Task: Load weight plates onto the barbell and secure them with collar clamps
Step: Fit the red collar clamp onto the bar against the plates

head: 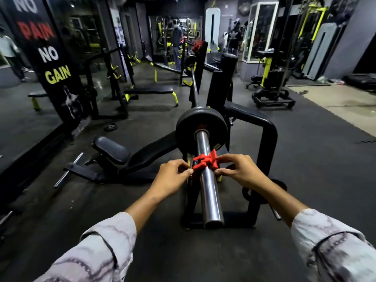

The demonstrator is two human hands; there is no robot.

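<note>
Both hands, left (172, 176) and right (237, 171), are pinching the red clamp (204, 162) around the bar (205, 169), near of the plate (201, 129) and apart from it. Clamping step is underway. Next move is likely calling for sliding the clamp far against the plate, then locking it.

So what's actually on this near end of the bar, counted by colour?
Black: 1, the weight plate on the barbell sleeve.
Red: 1, the collar clamp, apart from the plate, pinched by the left hand and the right hand.
Total: 2.
</note>
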